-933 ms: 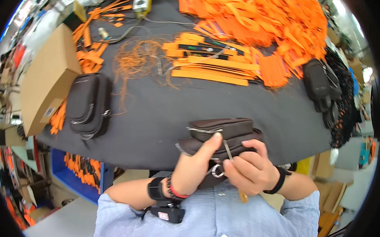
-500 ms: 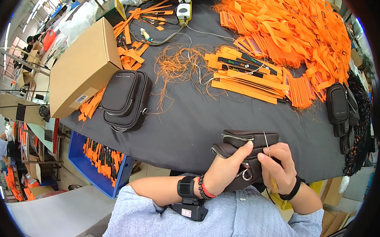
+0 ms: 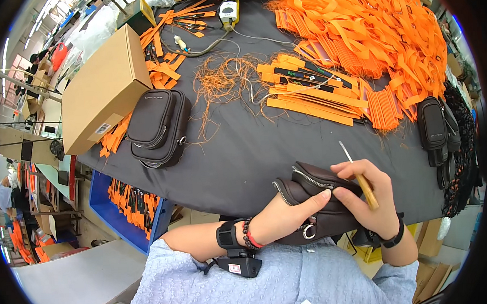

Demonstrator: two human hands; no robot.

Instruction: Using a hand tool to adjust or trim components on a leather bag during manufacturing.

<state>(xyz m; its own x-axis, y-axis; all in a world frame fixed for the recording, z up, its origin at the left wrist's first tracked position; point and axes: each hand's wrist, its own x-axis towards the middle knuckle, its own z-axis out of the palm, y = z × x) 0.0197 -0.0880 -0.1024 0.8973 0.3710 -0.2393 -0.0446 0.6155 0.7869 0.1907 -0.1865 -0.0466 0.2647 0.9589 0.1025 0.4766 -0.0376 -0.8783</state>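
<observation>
A small dark brown bag (image 3: 341, 215) with silver zippers and a metal ring is held in front of me, close to the near edge of the table. My left hand (image 3: 289, 212) grips its left side, thumb pressed beside the zipper; the other fingers are hidden beneath. Across my right hand (image 3: 371, 200) lies a thin-bladed awl (image 3: 368, 192) with a wooden handle, its metal tip pointing up and away over the table. The right thumb and fingers also pinch the bag's upper pocket near the zipper end.
On the dark-covered table (image 3: 239, 174) stand another brown bag (image 3: 158, 126) and a cardboard box (image 3: 107, 87). Orange straps (image 3: 363, 32) are heaped at the far right, near loose orange threads (image 3: 219, 82) and a power strip (image 3: 229, 11). Left below is a blue bin (image 3: 116, 217).
The awl has swung from upright against the bag to lying across my right hand, its tip off the bag. The bag has tilted, and the right fingers now pinch its upper pocket.
</observation>
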